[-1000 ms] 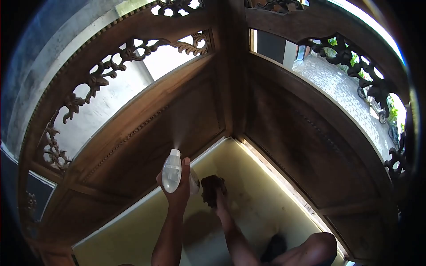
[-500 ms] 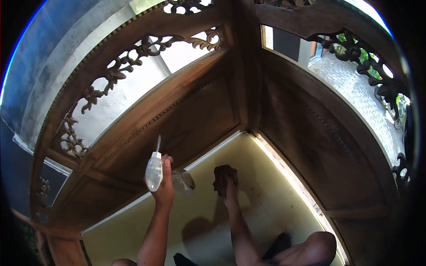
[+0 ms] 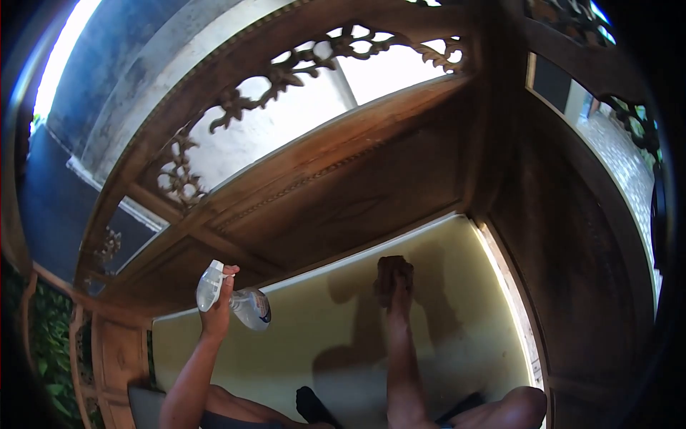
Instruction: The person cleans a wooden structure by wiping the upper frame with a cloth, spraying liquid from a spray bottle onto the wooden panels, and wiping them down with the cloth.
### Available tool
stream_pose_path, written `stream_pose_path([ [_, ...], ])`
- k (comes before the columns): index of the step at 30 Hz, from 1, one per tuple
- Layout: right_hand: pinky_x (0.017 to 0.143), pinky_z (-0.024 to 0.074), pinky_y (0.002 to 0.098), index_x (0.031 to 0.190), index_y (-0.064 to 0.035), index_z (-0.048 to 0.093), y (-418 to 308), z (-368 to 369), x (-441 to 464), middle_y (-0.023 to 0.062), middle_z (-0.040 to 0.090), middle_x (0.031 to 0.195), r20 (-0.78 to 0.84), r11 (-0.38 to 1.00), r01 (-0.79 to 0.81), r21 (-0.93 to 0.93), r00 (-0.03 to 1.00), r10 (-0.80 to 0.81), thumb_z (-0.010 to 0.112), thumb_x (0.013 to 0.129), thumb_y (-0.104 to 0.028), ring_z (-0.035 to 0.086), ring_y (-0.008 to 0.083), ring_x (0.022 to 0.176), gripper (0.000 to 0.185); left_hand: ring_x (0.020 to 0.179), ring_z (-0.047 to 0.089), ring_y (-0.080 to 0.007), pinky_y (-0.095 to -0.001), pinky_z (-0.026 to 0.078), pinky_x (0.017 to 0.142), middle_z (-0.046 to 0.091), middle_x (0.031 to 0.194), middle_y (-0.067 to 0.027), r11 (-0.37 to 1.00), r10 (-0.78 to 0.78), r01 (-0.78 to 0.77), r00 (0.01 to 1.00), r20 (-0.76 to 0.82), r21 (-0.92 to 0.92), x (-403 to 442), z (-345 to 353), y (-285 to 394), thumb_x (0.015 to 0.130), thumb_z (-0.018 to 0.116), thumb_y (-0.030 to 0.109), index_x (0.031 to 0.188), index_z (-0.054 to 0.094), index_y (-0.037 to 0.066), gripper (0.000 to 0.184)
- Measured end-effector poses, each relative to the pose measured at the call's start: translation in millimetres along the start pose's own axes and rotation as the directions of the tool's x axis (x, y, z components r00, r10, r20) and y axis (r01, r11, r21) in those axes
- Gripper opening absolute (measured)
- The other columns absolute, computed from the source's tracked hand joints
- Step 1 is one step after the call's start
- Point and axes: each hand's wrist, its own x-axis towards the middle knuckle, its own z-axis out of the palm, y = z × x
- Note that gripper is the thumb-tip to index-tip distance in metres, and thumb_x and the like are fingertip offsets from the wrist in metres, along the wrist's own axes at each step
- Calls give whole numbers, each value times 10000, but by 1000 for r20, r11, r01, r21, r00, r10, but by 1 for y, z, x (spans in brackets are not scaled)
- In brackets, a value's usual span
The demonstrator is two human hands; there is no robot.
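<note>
My left hand [image 3: 221, 300] is closed round the neck of a clear spray bottle [image 3: 251, 309] with a white spray head. It holds the bottle tilted in front of the wooden panel [image 3: 343, 189], apart from it. My right hand [image 3: 401, 287] grips a bunched dark brown cloth [image 3: 388, 269] over the pale yellowish flat surface [image 3: 286, 357]. Whether the cloth touches that surface, I cannot tell. Shadows of both arms fall across it.
Carved openwork [image 3: 286, 75] tops the wooden panel. Another wooden side [image 3: 572, 257] meets it at a corner post [image 3: 493, 121]. My bent knee [image 3: 525, 407] and a dark-socked foot [image 3: 311, 404] are at the bottom. Green leaves [image 3: 53, 343] show at far left.
My view has swung left. The spray bottle has shifted left and turned, showing more of its body. A thin streak above the nozzle is gone. The cloth stays in my right hand.
</note>
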Motion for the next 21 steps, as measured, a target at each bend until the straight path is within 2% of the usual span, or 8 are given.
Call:
stream_pose_path([
  [1,672,574,351,1345,-139,531,-4,0,-2,48,640,1097,20,1000,-14,-7,1000,15,619,1011,-301,670,170,860,381,1049,648,-172,-347,512,974,696,1132,-96,1000,-9,9,999,-32,-2,-3,-5,-9,1012,644,81,1105,670,17,116],
  [3,953,485,339,1357,-118,539,-11,-3,-4,23,629,1171,175,993,-106,51,980,96,624,989,-215,606,139,1094,390,1025,654,-168,-350,516,977,699,1087,-86,1000,21,-22,997,-69,-11,-5,-11,-22,1015,647,98,1084,671,15,110],
  [12,987,475,353,1457,-90,455,-6,-20,10,53,599,1310,75,989,9,-146,997,2,627,1002,-297,582,166,1190,529,820,625,-109,-312,544,913,662,882,-17,951,-289,259,940,-183,-171,4,-28,-48,1016,678,205,1067,692,6,206],
  [14,956,505,341,1453,-95,454,-15,-26,40,70,620,1289,-62,971,146,-190,985,-161,619,1012,-305,614,173,1160,515,861,637,-103,-299,535,873,678,920,-5,928,-329,304,940,-92,-218,8,-24,-56,1006,696,212,1086,693,27,202],
  [17,1002,502,355,1447,-75,473,-79,16,68,97,571,1411,-295,797,352,-491,793,-532,618,1021,-321,576,223,1271,512,951,637,-85,-295,514,864,697,994,9,937,-330,349,878,347,6,4,-24,-60,956,760,232,1132,687,54,261],
  [18,996,500,382,1562,-69,315,-106,28,91,115,499,1491,-266,774,372,-512,788,-555,703,965,-427,575,240,1255,797,962,638,-92,-306,516,866,700,1004,5,935,-326,353,823,466,31,-3,-23,-66,937,781,236,1124,685,54,278],
  [19,996,500,382,1562,-69,315,-130,43,119,115,499,1491,-261,770,379,-514,786,-560,703,965,-427,575,240,1255,797,960,639,-101,-310,519,861,704,1007,0,951,-294,296,772,563,91,-11,-20,-65,925,792,266,1139,683,61,316],
  [21,989,516,393,1483,16,347,-184,76,170,194,541,1436,-63,742,635,213,767,-638,786,903,-428,622,306,1190,853,973,652,-138,-326,523,874,715,1037,-22,947,-321,191,569,757,259,-15,-15,-54,907,807,311,1165,682,83,367],
])
